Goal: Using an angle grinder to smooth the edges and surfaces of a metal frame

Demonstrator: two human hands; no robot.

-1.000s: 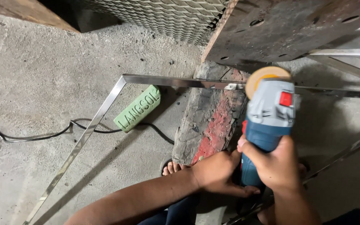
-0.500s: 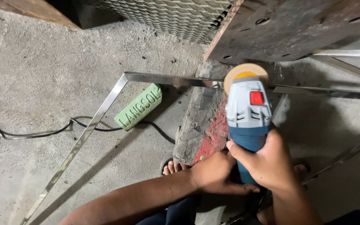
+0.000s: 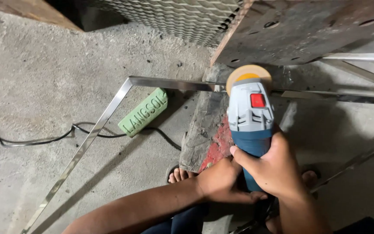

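Holding the angle grinder (image 3: pixel 251 125) low over the floor, your right hand (image 3: pixel 273 167) has its grip wrapped firmly around the blue rear body, fingers closed on it just behind the grey head with its red switch. Your left hand (image 3: pixel 221 182) sits just beside and below, touching the tail end of the tool; its grip looks closed there, though the right hand hides part of it, so you cannot tell exactly what the fingers clasp.

The tan buffing wheel (image 3: pixel 248 73) at the tool's nose meets the flat steel strip (image 3: pixel 169 83) where that strip crosses the weathered wood block (image 3: pixel 206 130), the block serving as a support under the work. The strip bends at a corner (image 3: pixel 130 80) and runs down toward the lower left (image 3: pixel 72 164).

Judging by the surface, the stretch left of the wheel up to the corner already shows a bright sheen, while the length to the right of the wheel (image 3: pixel 325 95) looks darker, though shadow may account for that. So the polishing appears partly done, with the right-hand run and likely the long angled leg left to work.

A green compound bar (image 3: pixel 143 112) lies on the concrete floor (image 3: pixel 44 86) near the corner, over a black cable (image 3: pixel 44 139). Your bare toes (image 3: pixel 179 174) show beside the block.
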